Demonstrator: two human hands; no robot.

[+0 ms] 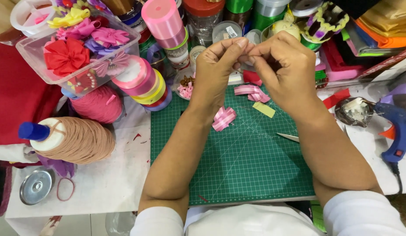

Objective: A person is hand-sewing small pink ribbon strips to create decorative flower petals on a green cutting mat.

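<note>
Both hands raised over the green cutting mat (242, 166), fingertips meeting; left hand (216, 65) thumb and forefinger pinched together, right hand (286, 65) fingers curled in toward the same spot; whatever is pinched between them is too small or hidden to tell; folded pink striped ribbon piece (223, 118) lies on the mat below the left wrist, another pink ribbon piece (253, 92) just under the right hand; small yellow-green scrap (264, 109) beside it; blue glue gun (397, 131) far right; clear box of ribbon flowers (76, 52) upper left; tan thread cone (76, 140) left.
</note>
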